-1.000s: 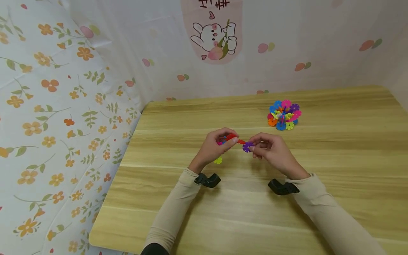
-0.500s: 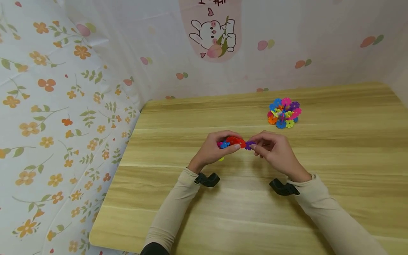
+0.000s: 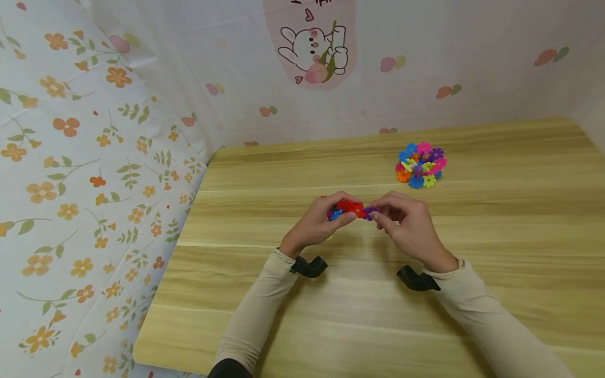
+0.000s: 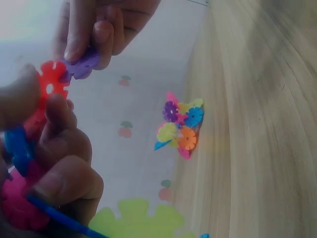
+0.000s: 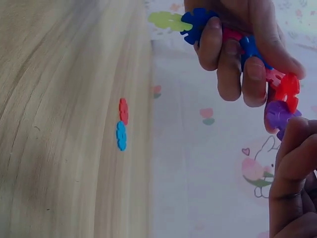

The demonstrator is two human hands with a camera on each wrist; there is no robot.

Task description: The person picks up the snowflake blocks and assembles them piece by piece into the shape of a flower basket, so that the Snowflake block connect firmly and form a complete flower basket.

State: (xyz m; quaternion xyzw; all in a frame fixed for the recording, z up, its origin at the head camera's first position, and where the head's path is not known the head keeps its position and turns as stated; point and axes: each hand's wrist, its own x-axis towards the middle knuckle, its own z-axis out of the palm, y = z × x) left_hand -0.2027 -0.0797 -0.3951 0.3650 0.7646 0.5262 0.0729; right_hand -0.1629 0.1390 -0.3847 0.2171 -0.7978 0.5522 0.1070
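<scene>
My left hand [image 3: 316, 220] grips a chain of toothed plastic snowflake discs. It includes a red disc [image 4: 49, 82], a pink disc [image 4: 22, 201], a blue disc [image 5: 199, 24] and a yellow-green disc [image 5: 166, 21] at the far end. Between thumb and fingers, my right hand [image 3: 412, 226] pinches a purple snowflake disc [image 5: 279, 115]. The purple disc meets the edge of the red one; how deep their slots engage cannot be told. Fingers cover part of the chain. Both hands are raised above the table.
A round multicoloured cluster of joined discs [image 3: 419, 165] stands toward the back of the wooden table [image 3: 350, 315]. In the right wrist view, a loose red disc [image 5: 123, 111] and light-blue disc [image 5: 121, 136] lie on the table. A patterned curtain [image 3: 227, 63] hangs behind.
The hands have drawn slightly closer together. The red discs have turned to show their faces, while the purple disc has tilted and met the red end. The yellow-green disc is now mostly hidden.
</scene>
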